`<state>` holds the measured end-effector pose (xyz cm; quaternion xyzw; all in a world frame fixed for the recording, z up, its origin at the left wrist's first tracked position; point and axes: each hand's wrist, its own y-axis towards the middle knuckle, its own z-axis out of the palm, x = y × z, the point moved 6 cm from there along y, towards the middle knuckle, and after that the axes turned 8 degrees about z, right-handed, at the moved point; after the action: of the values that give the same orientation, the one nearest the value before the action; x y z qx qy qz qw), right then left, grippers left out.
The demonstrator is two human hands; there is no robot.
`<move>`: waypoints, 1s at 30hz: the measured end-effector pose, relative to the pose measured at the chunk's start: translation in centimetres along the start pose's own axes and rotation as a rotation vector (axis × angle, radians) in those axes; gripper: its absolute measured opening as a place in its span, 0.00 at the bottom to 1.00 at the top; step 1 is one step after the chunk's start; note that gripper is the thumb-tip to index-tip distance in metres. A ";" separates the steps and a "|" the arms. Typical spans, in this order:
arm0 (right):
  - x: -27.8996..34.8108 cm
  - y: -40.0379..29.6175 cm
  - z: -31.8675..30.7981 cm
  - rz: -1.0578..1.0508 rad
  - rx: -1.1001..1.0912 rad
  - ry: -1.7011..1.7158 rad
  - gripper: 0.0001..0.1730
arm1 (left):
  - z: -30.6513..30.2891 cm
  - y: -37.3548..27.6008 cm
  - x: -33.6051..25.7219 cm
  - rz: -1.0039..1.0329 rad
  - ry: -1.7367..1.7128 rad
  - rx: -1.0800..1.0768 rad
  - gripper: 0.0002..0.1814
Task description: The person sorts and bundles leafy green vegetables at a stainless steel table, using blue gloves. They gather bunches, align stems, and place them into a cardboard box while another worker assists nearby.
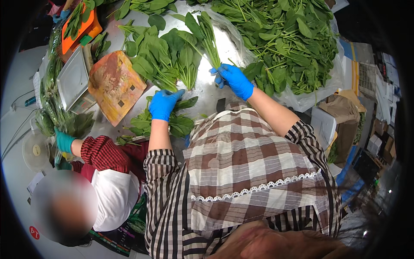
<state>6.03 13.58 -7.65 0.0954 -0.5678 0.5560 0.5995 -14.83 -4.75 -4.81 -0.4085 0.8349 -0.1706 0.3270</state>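
My right hand (233, 81), in a blue glove, grips a small bunch of leafy greens (209, 40) by the lower stems, leaves pointing away from me. My left hand (164, 104), also blue-gloved, is at the stem ends of a pile of leafy greens (152, 58) on the metal table (207, 92). Its thumb points right; its fingers are partly hidden, so I cannot tell if they hold a stem. Loose leaves (181, 124) lie beneath and beside that hand, near the table's front edge.
A large heap of greens (291, 42) on clear plastic sheeting (299, 100) fills the right side. To the left are a stained orange board (116, 85), a weighing scale (73, 79) and an orange container (82, 29). A co-worker's green-gloved hand (63, 140) touches bagged greens (53, 113).
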 end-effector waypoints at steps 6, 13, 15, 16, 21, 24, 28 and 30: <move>1.7 -0.6 2.4 0.068 -0.042 -0.251 0.17 | 1.7 -0.9 -6.1 0.368 -0.840 -0.090 0.19; -0.3 2.5 4.2 0.212 0.081 -0.445 0.19 | 0.9 0.5 -4.4 0.294 -1.176 -0.290 0.19; -2.2 3.7 4.6 0.295 0.152 -0.509 0.18 | -0.6 1.2 0.8 0.338 -0.706 -0.499 0.24; -3.5 4.2 4.2 0.327 0.138 -0.491 0.19 | -2.1 0.7 0.6 0.324 -0.445 -0.656 0.25; -4.8 5.1 3.7 0.458 0.049 -0.390 0.21 | -0.6 -1.2 -2.5 0.395 -0.117 -0.611 0.26; -5.2 6.0 3.2 0.412 -0.005 -0.250 0.20 | 3.3 -0.9 -5.0 0.307 -0.092 -0.396 0.29; -4.0 6.5 3.7 0.262 0.014 -0.247 0.21 | 4.2 0.2 -6.0 0.364 -0.014 -0.530 0.29; -3.1 6.0 4.3 0.189 0.026 -0.268 0.22 | 4.9 1.0 -5.3 0.359 -0.101 -0.512 0.26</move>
<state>-0.25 10.78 -11.75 0.1227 -0.6418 0.5995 0.4622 -9.59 -0.05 -6.79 -0.3314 0.8923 0.1262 0.2793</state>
